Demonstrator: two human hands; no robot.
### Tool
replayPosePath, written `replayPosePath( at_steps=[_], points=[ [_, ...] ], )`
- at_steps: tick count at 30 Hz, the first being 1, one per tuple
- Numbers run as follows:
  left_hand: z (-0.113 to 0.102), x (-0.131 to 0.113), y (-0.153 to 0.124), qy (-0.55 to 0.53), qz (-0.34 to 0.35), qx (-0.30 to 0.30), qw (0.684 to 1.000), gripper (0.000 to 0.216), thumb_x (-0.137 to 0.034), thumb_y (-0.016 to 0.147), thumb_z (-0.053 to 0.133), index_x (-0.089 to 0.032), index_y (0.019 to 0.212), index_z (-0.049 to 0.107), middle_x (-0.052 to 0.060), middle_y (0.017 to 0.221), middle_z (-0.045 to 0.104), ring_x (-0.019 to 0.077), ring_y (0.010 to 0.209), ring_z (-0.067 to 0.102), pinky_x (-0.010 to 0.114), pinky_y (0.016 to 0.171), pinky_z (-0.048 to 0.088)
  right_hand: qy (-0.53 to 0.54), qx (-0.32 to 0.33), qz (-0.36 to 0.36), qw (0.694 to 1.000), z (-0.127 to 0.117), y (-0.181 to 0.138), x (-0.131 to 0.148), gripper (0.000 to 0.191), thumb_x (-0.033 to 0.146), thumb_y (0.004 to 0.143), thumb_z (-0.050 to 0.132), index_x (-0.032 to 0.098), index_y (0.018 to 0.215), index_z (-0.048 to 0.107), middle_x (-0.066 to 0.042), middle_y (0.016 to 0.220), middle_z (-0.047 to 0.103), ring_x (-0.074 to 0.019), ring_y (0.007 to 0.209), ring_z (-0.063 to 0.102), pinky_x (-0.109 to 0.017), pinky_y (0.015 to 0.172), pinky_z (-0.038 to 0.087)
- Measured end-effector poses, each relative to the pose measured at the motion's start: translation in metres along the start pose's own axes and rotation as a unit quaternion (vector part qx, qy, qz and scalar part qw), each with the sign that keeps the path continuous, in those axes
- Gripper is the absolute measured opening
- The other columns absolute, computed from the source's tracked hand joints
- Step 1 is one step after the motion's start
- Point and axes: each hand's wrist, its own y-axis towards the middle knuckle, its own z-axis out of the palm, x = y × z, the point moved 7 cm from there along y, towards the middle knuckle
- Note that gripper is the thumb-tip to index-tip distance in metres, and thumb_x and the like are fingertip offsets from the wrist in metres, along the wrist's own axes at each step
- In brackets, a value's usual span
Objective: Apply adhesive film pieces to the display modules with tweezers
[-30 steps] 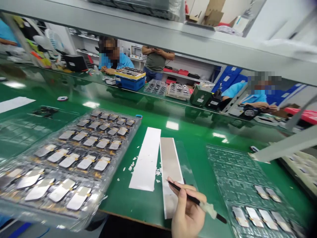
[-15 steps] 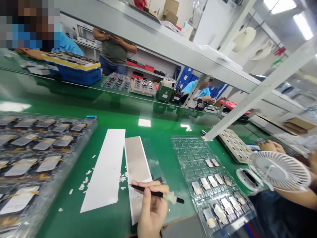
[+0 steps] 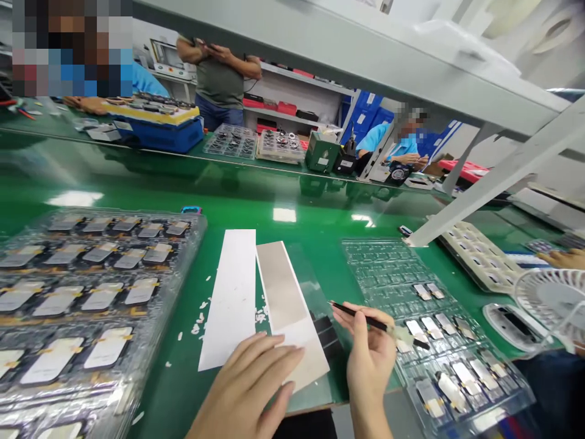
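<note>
From my end of the feed, the green bench fills most of the view, and I place everything by the beige-faced strip lying on it. Well to the strip's left sits a clear tray filled with rounded, pale-faced pieces; to its right, past the right hand, lies a second clear tray, only partly filled.

The left hand spreads palm down over the strip's near end, gripping nothing I can see; whether it presses, I can't tell. The right hand, just right of the strip, pinches a slim black tool, its tip clear of the strip.

I judge the step in hand to be steadying or adjusting the strip; the next move calls for a firm left palm and fine tip control. A white strip lies just left of my landmark, with little white scraps scattered beside it.

Far beyond the strip, a green box bears a pale label, too small to read. I make out no brand anywhere.
</note>
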Motion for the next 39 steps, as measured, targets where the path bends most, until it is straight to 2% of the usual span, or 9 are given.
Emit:
replayPosePath(
  at_steps=[3, 7, 9, 11, 19, 25, 28, 35, 39],
  points=[
    [0.036, 0.013, 0.009, 0.034, 0.015, 0.098, 0.995, 0.041, -0.022, 0.092, 0.062, -0.023, 0.132, 0.055, 0.002, 0.134, 0.063, 0.0275, 0.120, 0.056, 0.049, 0.103, 0.046, -0.052, 0.057, -0.011, 0.997, 0.006, 0.000, -0.002, 0.007, 0.027, 0.097, 0.054, 0.022, 0.101, 0.055, -0.005, 0.099, 0.070, -0.0208, 0.081, 0.075, -0.033, 0.073, 0.065],
    [0.048, 0.020, 0.011, 0.028, -0.025, 0.104, 0.994, 0.029, -0.021, 0.095, 0.056, -0.028, 0.123, 0.061, -0.002, 0.130, 0.065, 0.0272, 0.118, 0.057, 0.055, 0.105, 0.043, -0.141, 0.218, -0.054, 0.964, 0.015, 0.002, 0.002, 0.019, 0.024, 0.093, 0.057, 0.022, 0.107, 0.070, -0.009, 0.109, 0.071, -0.0226, 0.097, 0.072, -0.031, 0.085, 0.061],
    [0.046, 0.020, 0.010, 0.010, -0.047, 0.111, 0.993, 0.028, -0.017, 0.095, 0.052, -0.027, 0.119, 0.063, -0.001, 0.128, 0.066, 0.0262, 0.118, 0.057, 0.054, 0.108, 0.041, -0.230, 0.349, -0.110, 0.902, 0.020, -0.003, 0.004, 0.031, 0.021, 0.094, 0.053, 0.027, 0.121, 0.067, -0.008, 0.129, 0.064, -0.0233, 0.118, 0.063, -0.031, 0.097, 0.055],
    [0.043, 0.021, 0.009, -0.005, -0.070, 0.123, 0.990, 0.030, -0.013, 0.094, 0.050, -0.025, 0.117, 0.063, 0.001, 0.128, 0.065, 0.0262, 0.121, 0.054, 0.055, 0.111, 0.037, -0.299, 0.423, -0.132, 0.845, 0.015, -0.007, -0.002, 0.044, 0.018, 0.095, 0.046, 0.031, 0.135, 0.056, -0.006, 0.145, 0.050, -0.0217, 0.128, 0.054, -0.029, 0.100, 0.052],
    [0.042, 0.025, 0.007, -0.034, -0.115, 0.125, 0.985, 0.037, -0.009, 0.091, 0.048, -0.024, 0.122, 0.062, 0.005, 0.128, 0.063, 0.0276, 0.122, 0.052, 0.058, 0.113, 0.034, -0.430, 0.358, -0.182, 0.809, -0.005, 0.001, -0.015, 0.049, 0.020, 0.096, 0.040, 0.035, 0.143, 0.045, -0.001, 0.151, 0.043, -0.0201, 0.128, 0.055, -0.030, 0.099, 0.054],
    [0.033, 0.024, 0.008, -0.066, -0.121, 0.078, 0.987, 0.034, -0.012, 0.094, 0.050, -0.027, 0.122, 0.062, 0.003, 0.138, 0.058, 0.0258, 0.129, 0.048, 0.055, 0.115, 0.034, -0.362, 0.345, -0.177, 0.847, 0.002, 0.003, -0.009, 0.043, 0.022, 0.099, 0.040, 0.031, 0.140, 0.048, -0.002, 0.153, 0.039, -0.0192, 0.137, 0.044, -0.034, 0.113, 0.040],
    [0.023, 0.023, 0.008, -0.095, -0.135, 0.031, 0.986, 0.030, -0.011, 0.093, 0.051, -0.026, 0.115, 0.066, 0.002, 0.131, 0.063, 0.0246, 0.127, 0.050, 0.049, 0.112, 0.039, -0.336, 0.314, -0.183, 0.869, -0.003, 0.008, -0.009, 0.037, 0.025, 0.099, 0.044, 0.029, 0.135, 0.053, -0.002, 0.146, 0.048, -0.0170, 0.133, 0.049, -0.031, 0.116, 0.034],
    [0.016, 0.026, 0.010, -0.169, -0.150, -0.023, 0.974, 0.028, -0.007, 0.089, 0.054, -0.022, 0.109, 0.069, 0.006, 0.114, 0.068, 0.0211, 0.117, 0.055, 0.035, 0.103, 0.047, -0.353, 0.287, -0.205, 0.867, -0.006, 0.013, -0.012, 0.033, 0.033, 0.099, 0.045, 0.027, 0.129, 0.057, -0.002, 0.134, 0.060, -0.0187, 0.121, 0.059, -0.029, 0.106, 0.046],
    [0.005, 0.020, 0.010, -0.191, -0.146, -0.083, 0.967, 0.027, -0.006, 0.091, 0.049, -0.020, 0.104, 0.068, 0.007, 0.097, 0.070, 0.0206, 0.098, 0.062, 0.034, 0.087, 0.054, -0.334, 0.287, -0.206, 0.874, -0.004, 0.013, -0.009, 0.031, 0.031, 0.099, 0.045, 0.027, 0.125, 0.059, -0.002, 0.134, 0.060, -0.0191, 0.122, 0.059, -0.030, 0.106, 0.047]
  ],
)
